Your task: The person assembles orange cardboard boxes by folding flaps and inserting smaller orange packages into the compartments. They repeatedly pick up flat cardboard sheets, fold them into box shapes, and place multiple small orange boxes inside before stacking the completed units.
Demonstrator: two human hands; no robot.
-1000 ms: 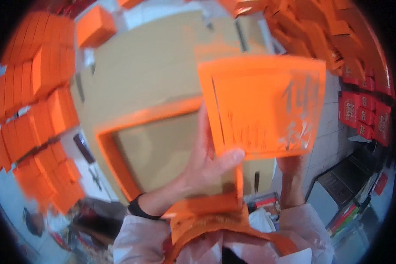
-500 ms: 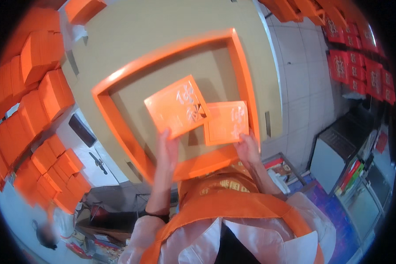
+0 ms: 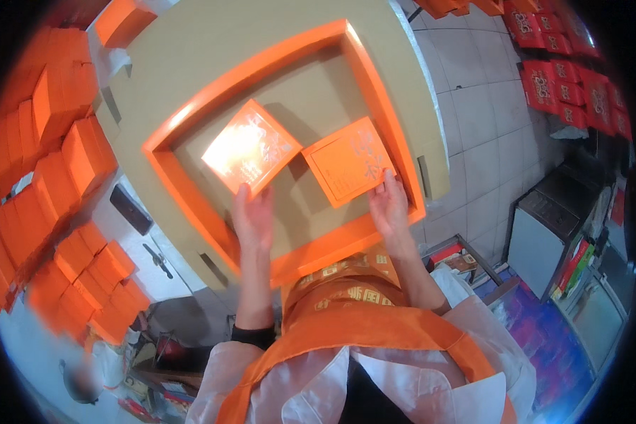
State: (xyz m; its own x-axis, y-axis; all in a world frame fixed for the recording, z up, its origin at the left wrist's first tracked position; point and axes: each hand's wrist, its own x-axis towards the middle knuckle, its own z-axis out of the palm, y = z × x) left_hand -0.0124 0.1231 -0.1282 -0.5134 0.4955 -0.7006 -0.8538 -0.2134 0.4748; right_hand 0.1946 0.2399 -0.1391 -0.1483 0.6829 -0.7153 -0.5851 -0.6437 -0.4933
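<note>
Head view: Standing by the table, I see the person's left hand (image 3: pixel 254 222) closed on a glossy orange box (image 3: pixel 251 152), thumb over its near edge, the other fingers partly hidden. The right hand (image 3: pixel 389 201) grips a duller orange box (image 3: pixel 350 161) by its near right corner.

The glossy box lies straight out on the far side of the left hand; the duller box lies to the far left of the right hand. Each box is nearest the hand that holds it. Both look almost square, so neither shows a clear long axis: the glossy box points a corner to the far side, and the duller box's far edge slopes away to the right. Their inner corners meet or nearly meet; I cannot tell if they touch. Both are within the outline of a large orange frame (image 3: pixel 186 198) on a tan table (image 3: pixel 191 56).

Counted: 2 hands, 2 held boxes, 1 frame, 1 table, 1 lone orange carton (image 3: pixel 124 22) at far left. Orange stacks (image 3: pixel 56 162) on the left and red boxes (image 3: pixel 555 81) at far right are too many to count surely.
</note>
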